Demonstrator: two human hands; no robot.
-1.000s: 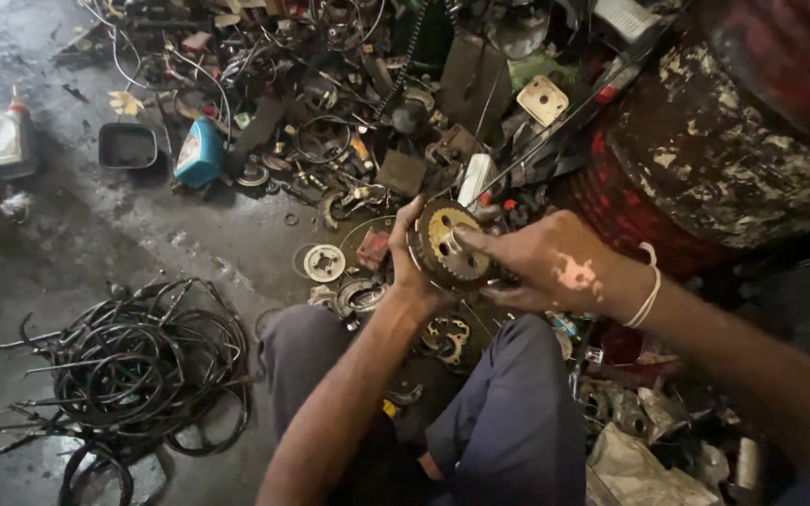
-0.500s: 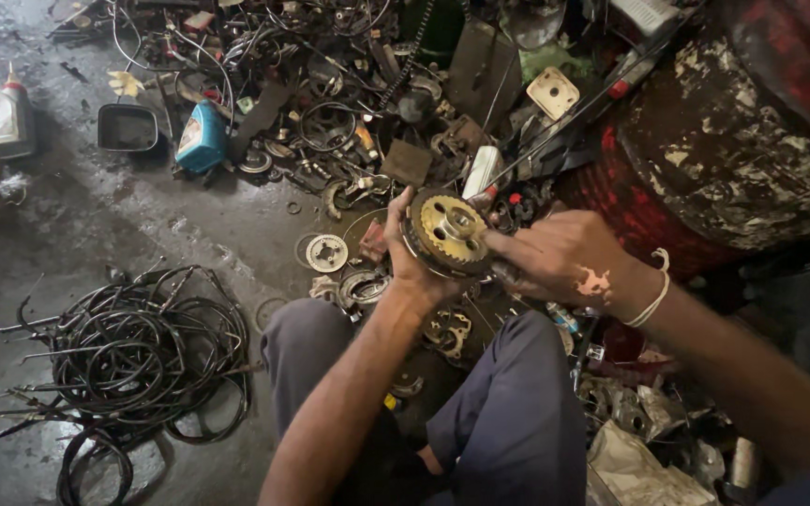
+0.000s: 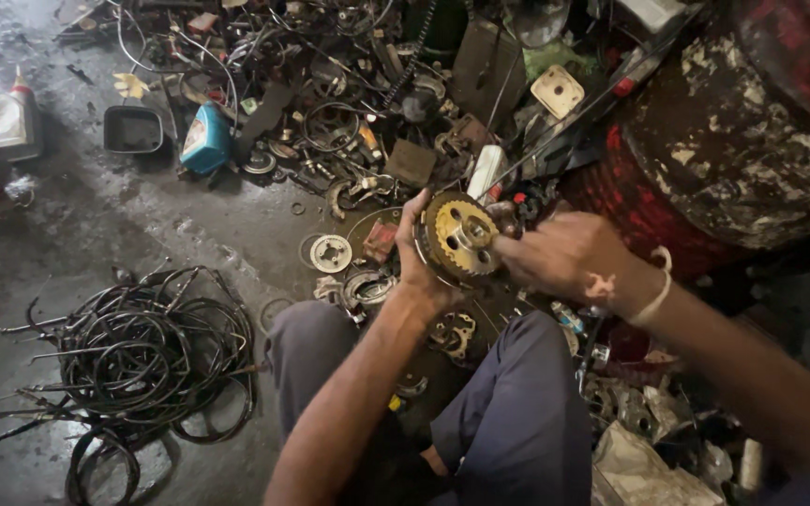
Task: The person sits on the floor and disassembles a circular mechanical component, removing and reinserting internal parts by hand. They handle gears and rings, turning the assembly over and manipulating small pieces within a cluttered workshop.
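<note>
A round brass-coloured toothed gear disc point(image 3: 452, 245) with holes in its face is held up over my knees. My left hand point(image 3: 416, 258) grips its left rim from behind, thumb up along the edge. My right hand point(image 3: 560, 255) reaches in from the right, and its fingertips pinch a small metal piece at the centre hub point(image 3: 476, 233) of the disc. A pale band circles my right wrist. Both hands hover above greasy metal parts on the floor.
A tangle of black cables point(image 3: 147, 349) lies at the left. A blue can point(image 3: 206, 139), a black tray point(image 3: 132, 129) and a white bottle point(image 3: 11, 117) stand further back. A rusty red drum point(image 3: 733, 159) rises at the right. Round rings and scrap point(image 3: 333, 253) litter the floor.
The gear disc has turned so its toothed face shows more fully. My right hand has shifted from covering the disc to pinching its centre from the right.
</note>
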